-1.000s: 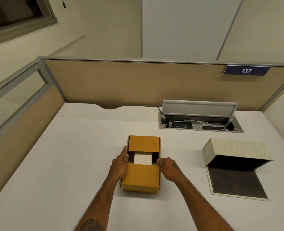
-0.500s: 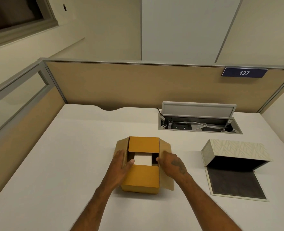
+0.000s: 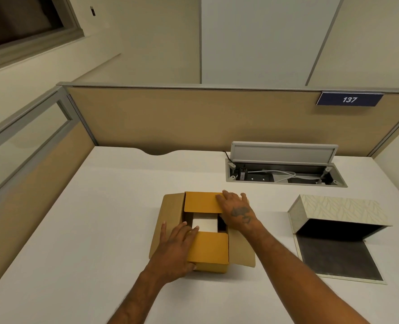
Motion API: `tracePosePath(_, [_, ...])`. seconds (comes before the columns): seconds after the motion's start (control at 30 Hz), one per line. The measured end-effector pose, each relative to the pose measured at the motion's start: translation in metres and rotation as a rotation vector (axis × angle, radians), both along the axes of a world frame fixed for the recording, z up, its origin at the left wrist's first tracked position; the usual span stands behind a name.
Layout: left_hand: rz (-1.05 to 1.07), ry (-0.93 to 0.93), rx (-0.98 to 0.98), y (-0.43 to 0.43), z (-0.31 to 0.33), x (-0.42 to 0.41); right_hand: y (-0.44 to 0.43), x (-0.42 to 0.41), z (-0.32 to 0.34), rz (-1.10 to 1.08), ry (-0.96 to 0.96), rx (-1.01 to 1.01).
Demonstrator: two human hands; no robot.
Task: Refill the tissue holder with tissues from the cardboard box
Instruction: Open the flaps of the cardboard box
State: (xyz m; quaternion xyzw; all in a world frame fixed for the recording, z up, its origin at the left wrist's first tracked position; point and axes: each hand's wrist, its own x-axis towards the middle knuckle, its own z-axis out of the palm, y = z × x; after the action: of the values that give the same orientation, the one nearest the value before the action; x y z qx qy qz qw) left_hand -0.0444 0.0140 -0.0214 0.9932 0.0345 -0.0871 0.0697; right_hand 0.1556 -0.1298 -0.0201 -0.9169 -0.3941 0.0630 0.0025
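A brown cardboard box stands in the middle of the white desk. Its two side flaps are folded out; the far and near flaps still lie over the top. Through the gap between them shows a white stack of tissues. My left hand grips the near flap at its left edge. My right hand lies on the right end of the far flap, fingers spread. The tissue holder, pale with a leaf pattern, stands at the right, tipped up, its dark inside and base panel showing.
A cable hatch with its grey lid raised sits in the desk behind the box, white cables inside. Beige partition walls close off the back and left of the desk. A blue sign reading 137 hangs at the upper right.
Both side flaps have been folded outward. My right hand moved from the box's right side up onto the far flap, and my left hand moved onto the near flap.
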Motion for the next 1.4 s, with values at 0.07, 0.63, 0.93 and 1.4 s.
tracePosePath(0.07, [0.002, -0.065, -0.012, 0.000, 0.007, -0.004, 0.000, 0.007, 0.009, 0.017, -0.007, 0.044])
tracePosePath(0.63, [0.143, 0.065, -0.505, 0.004, 0.027, -0.053, 0.046, 0.038, 0.049, -0.231, 0.006, 0.378])
tracePosePath(0.93, [-0.001, -0.159, -0.151, -0.007, -0.005, -0.040, 0.025, 0.035, 0.005, -0.105, 0.112, 0.144])
tracePosePath(1.4, [0.006, -0.260, -0.072, -0.009, -0.021, -0.034, 0.027, 0.031, -0.006, -0.165, 0.109, 0.138])
